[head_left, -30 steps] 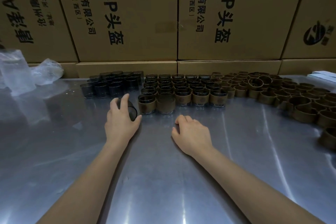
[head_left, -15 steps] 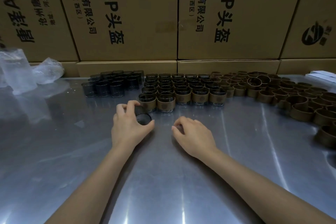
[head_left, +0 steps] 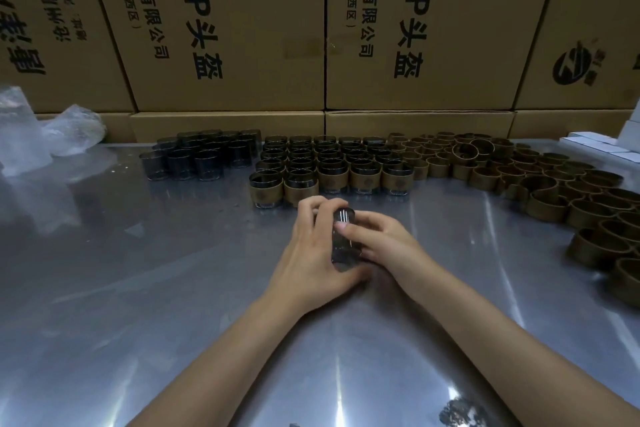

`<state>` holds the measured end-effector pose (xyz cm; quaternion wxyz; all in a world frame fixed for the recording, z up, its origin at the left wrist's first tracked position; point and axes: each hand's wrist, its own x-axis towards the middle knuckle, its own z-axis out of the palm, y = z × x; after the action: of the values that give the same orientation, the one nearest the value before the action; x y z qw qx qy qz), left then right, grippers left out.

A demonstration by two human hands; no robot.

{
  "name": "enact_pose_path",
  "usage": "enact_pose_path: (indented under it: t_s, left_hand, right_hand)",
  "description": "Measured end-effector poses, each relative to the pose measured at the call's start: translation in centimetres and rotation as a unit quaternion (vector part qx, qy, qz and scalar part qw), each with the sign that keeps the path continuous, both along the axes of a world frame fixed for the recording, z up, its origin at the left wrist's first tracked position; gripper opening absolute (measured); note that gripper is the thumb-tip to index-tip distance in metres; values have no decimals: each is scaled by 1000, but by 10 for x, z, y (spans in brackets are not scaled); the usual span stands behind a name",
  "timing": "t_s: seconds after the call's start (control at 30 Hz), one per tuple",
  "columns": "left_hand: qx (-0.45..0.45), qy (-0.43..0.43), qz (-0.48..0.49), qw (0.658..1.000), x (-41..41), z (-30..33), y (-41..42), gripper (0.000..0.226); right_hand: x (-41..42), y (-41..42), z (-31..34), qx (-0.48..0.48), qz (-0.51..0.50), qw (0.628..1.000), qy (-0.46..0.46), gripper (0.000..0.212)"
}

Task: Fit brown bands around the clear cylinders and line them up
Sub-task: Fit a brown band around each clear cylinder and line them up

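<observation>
A clear cylinder [head_left: 343, 239] lies on its side between both hands, just above the metal table [head_left: 138, 288]. My left hand [head_left: 311, 253] grips it from the left, fingers curled over its top. My right hand [head_left: 381, 239] holds its right side, thumb on the glass; whether a band is under that hand is hidden. Banded cylinders [head_left: 332, 166] stand in rows behind the hands. Bare clear cylinders [head_left: 201, 156] are grouped at the back left. Loose brown bands [head_left: 519, 177] spread across the right.
Cardboard boxes [head_left: 242, 28] form a wall along the table's far edge. Crumpled clear plastic bags [head_left: 41, 135] lie at the far left. White flat items [head_left: 606, 146] sit at the far right edge.
My left hand carried a clear cylinder from beside the banded rows toward the middle. My right hand left the table and came onto the cylinder. Both hands now hold it together.
</observation>
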<state>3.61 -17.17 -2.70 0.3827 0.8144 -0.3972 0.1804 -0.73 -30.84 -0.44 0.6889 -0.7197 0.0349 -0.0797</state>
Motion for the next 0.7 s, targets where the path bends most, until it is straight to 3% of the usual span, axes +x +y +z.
enact_pose_path:
  t_s: [0.1, 0.17, 0.27, 0.4, 0.53, 0.7]
  left_hand:
    - [-21, 45, -29, 998, 3, -3, -1, 101]
    - [-71, 145, -42, 986, 9, -1, 2, 104]
    - [-123, 273, -75, 951, 17, -1, 8, 87]
    - [-92, 246, -68, 962, 22, -4, 11, 64]
    - [-66, 252, -65, 963, 24, -6, 10, 65]
    - [-53, 266, -71, 960, 26, -4, 14, 76]
  right_hand:
    - [-1, -4, -4, 51, -24, 998, -18, 44]
    - [0, -5, -7, 55, -44, 997, -29, 52]
    - [-1, -6, -8, 26, -42, 998, -48, 59]
    - [-1, -7, -7, -39, -20, 998, -49, 67]
    - [1, -7, -7, -98, -10, 995, -18, 70]
    - [5, -12, -7, -46, -25, 998, -37, 53]
